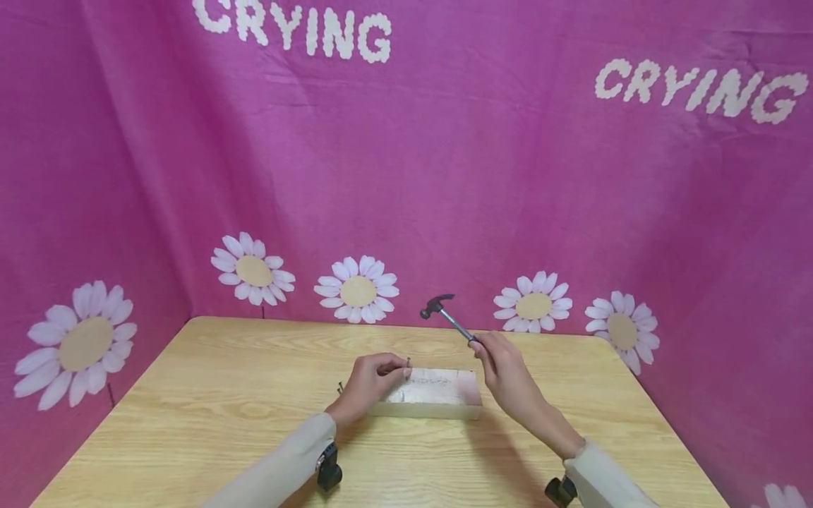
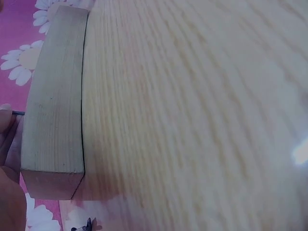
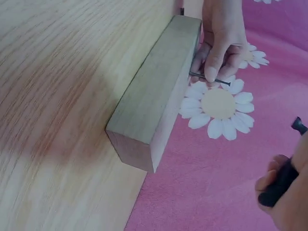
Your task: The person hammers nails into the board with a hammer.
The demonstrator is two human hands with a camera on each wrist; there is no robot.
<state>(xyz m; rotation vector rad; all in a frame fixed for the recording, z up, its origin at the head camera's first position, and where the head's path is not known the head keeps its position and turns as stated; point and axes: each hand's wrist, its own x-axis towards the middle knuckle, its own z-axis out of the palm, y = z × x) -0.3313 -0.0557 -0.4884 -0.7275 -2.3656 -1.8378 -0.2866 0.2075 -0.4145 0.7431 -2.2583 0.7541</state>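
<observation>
A rectangular wooden block (image 1: 438, 395) lies on the table in front of the person. Over the left part of its top, the left hand (image 1: 368, 384) pinches a nail (image 3: 222, 83) between thumb and fingers; the nail stands upright, its head above the fingertips and its lower end at the block's top face. The right hand (image 1: 508, 367) grips a claw hammer (image 1: 456, 326) by its dark handle, raised to the right of the block. The hammer's dark head is up and to the left, above and beyond the nail. In the right wrist view the black handle end (image 3: 279, 185) shows below the fist.
Several loose nails (image 1: 340, 387) lie on the wooden table (image 1: 222, 395) just left of the block. A pink cloth (image 1: 444, 176) with daisies and white lettering hangs behind and at both sides. Each wrist wears a dark camera (image 1: 329, 467).
</observation>
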